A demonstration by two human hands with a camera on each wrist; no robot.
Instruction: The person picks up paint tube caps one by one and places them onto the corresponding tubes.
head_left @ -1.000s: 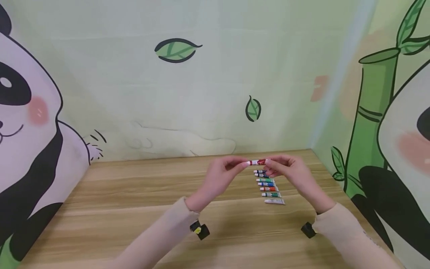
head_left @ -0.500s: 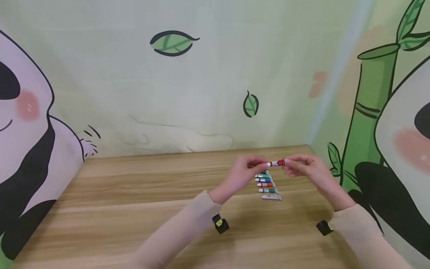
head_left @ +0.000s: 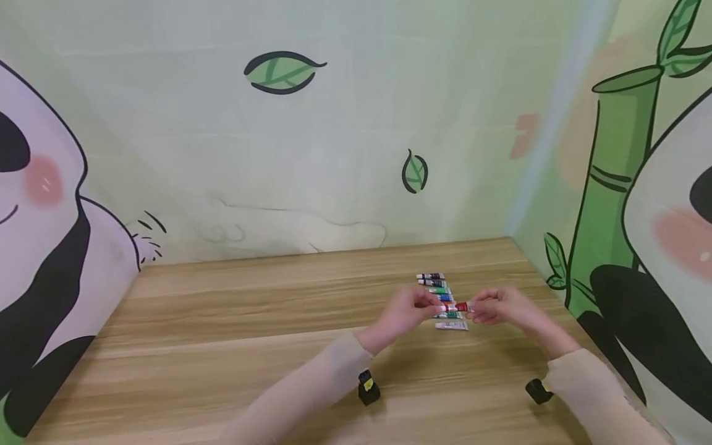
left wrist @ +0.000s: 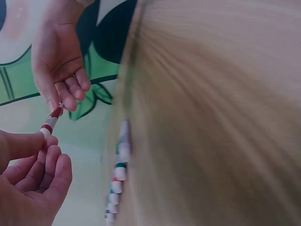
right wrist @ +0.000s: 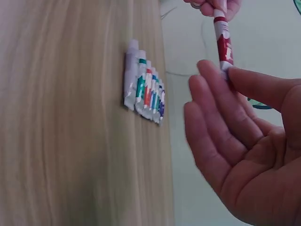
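Observation:
A red paint tube (head_left: 460, 307) with a white cap is held level above the table between both hands. My left hand (head_left: 405, 315) pinches its cap end between thumb and forefinger, as the left wrist view also shows for the tube (left wrist: 52, 120). The tail end is pinched by my right hand (head_left: 508, 309); in the right wrist view that hand's (right wrist: 254, 146) other fingers extend away from the tube (right wrist: 223, 42). Beneath and behind lies a row of several paint tubes, with a pale lilac one (head_left: 452, 326) nearest me and a dark one (head_left: 430, 276) farthest. The held tube partly covers the row.
The wood-grain table (head_left: 233, 346) reaches back to a panda-printed backdrop (head_left: 356, 123). Its right edge meets a printed side panel (head_left: 606, 216). A small black device (head_left: 369, 388) hangs at the left cuff, another black device (head_left: 538, 390) at the right cuff.
Both hands have carried the red paint tube rightward, then down and toward me, from above the far end of the row to near its closer end. The far tubes have come back into view.

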